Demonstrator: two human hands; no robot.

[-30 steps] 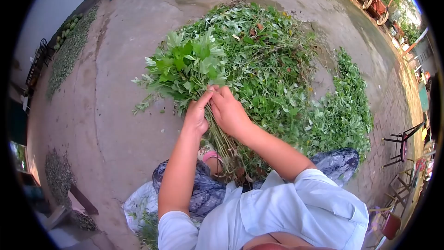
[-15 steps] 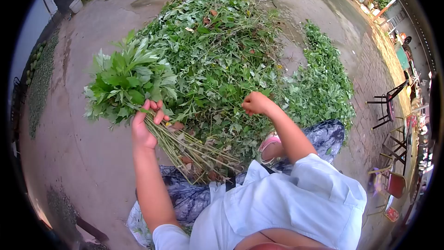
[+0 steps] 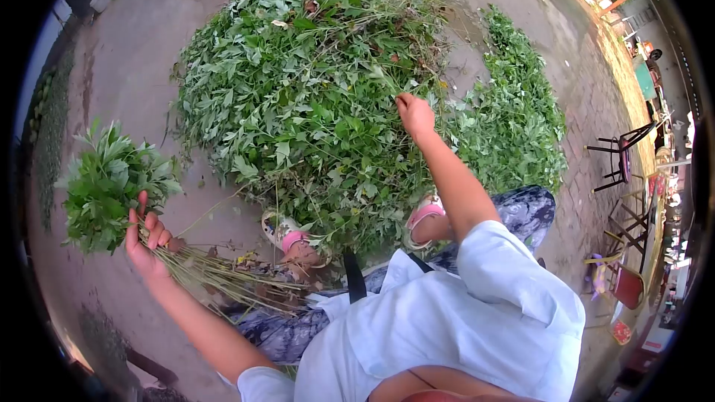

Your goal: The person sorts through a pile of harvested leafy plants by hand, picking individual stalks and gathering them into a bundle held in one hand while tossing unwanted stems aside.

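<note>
The left hand [image 3: 151,240] grips a bundle of thin, stiff stems [image 3: 231,279] below a jagged leafy head [image 3: 115,186]. The right hand [image 3: 415,114] is pinched closed over the tangled leafy heap [image 3: 305,97]

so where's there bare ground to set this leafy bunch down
Bare concrete lies between the leafy bunch in the left hand and the big leafy pile, and left of the left forearm. It's crowded around the clogs, with pile and stems close.
</note>
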